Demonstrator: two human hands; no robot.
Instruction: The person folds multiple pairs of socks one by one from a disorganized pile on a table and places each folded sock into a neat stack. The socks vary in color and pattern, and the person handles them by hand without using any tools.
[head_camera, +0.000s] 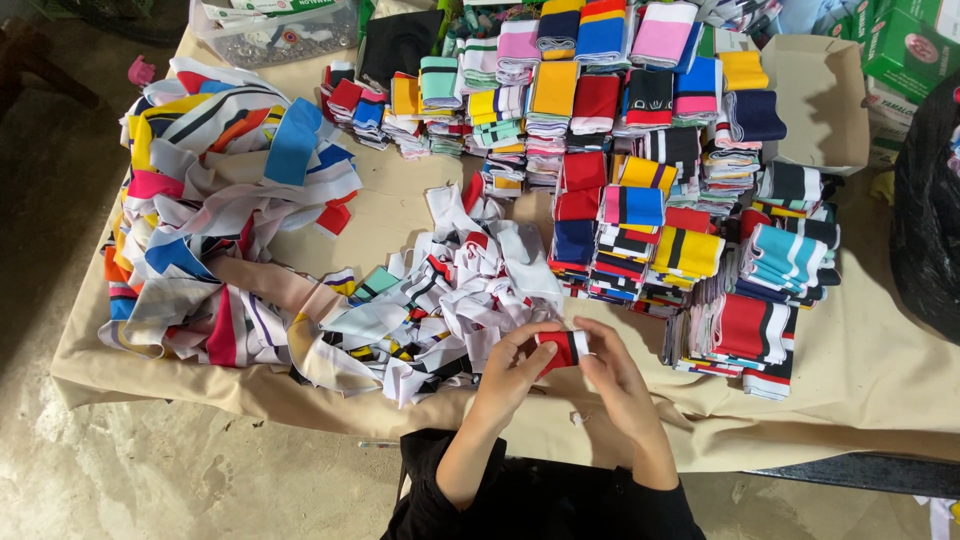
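Both hands meet near the table's front edge on a small folded fabric band (563, 347), red with white and black stripes. My left hand (515, 368) pinches its left side and my right hand (612, 372) holds its right side. Just left of the hands lies a loose heap of white, black and red fabric bands (440, 300). Right of them sit neat stacks of folded striped bands (745, 330).
A tan cloth (870, 370) covers the table. A big tangled pile of coloured strips (210, 200) fills the left. Many folded stacks (600, 110) crowd the back, with a clear plastic tub (270, 35), a cardboard box (815, 95), green cartons (905, 45) and a black bag (930, 220).
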